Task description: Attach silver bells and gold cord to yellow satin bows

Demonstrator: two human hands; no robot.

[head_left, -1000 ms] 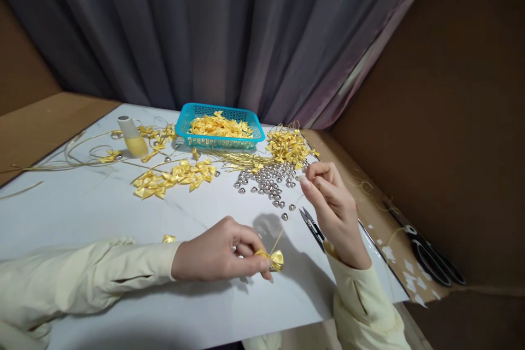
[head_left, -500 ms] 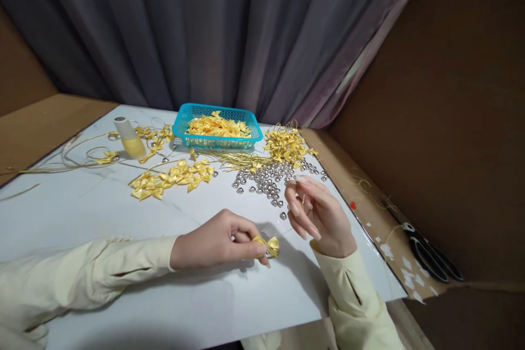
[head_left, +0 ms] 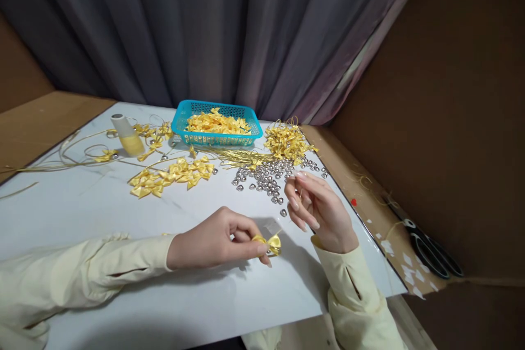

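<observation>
A person in pale yellow sleeves sits at a white counter point(head_left: 90, 202), seen from above. The left hand point(head_left: 215, 241) rests on the counter near its front edge. Its thumb and forefinger are pressed together, pinching a small yellow ribbon bow point(head_left: 272, 244) that lies just above the surface, a little right of centre. The other fingers are curled under.

The right hand point(head_left: 318, 208) is raised just beyond the bow, palm turned towards the left hand and apart from it. Its fingers are loosely curled, with thumb and forefinger tips close together. A fine pale strand seems to run between them, but it is too thin to tell whether they grip it.

Behind the right hand lies a scatter of silver beads point(head_left: 264, 175). Farther back stands a blue basket point(head_left: 213, 140) filled with yellow bows. Right of it is a heap of bows with gold cord point(head_left: 287, 143). Left of the beads, a row of loose bows point(head_left: 170, 175) lies on the counter, and a small yellow bottle point(head_left: 128, 135) stands at the far left. Black scissors point(head_left: 430, 254) lie on brown cardboard off the counter's right edge. A grey curtain point(head_left: 205, 27) hangs behind.
</observation>
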